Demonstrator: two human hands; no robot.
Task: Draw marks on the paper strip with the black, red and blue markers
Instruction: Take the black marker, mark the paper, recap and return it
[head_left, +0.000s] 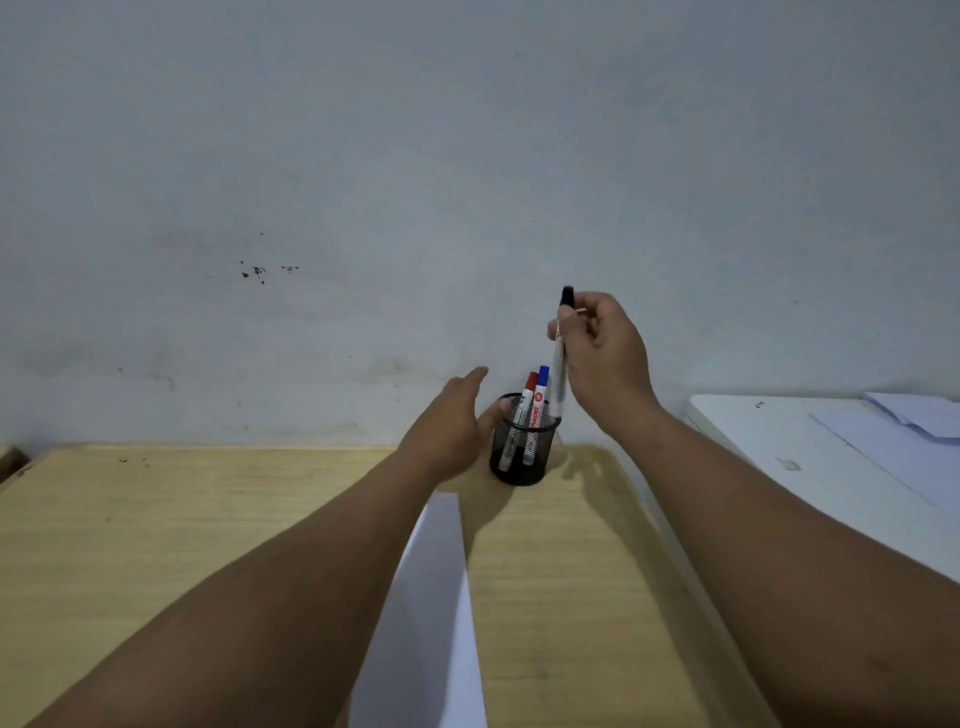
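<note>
Pinching the black marker (560, 358) near its cap, right hand (605, 353) held it above the mesh cup (522, 447); left hand (452, 431) fingers spread beside. Light, rigid, slick; grip mid-barrel. Paper strip (431, 613) on surface (156, 519).

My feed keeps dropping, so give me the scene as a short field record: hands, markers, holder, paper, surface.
right hand: raised above the holder, pinching the black marker, cap end up
left hand: open, beside the mesh holder, thumb at its rim
red marker: standing in the holder, capped
blue marker: standing in the holder, capped
paper strip: flat on the wooden table, no marks visible
side surface: white, at right, with loose sheets
</note>
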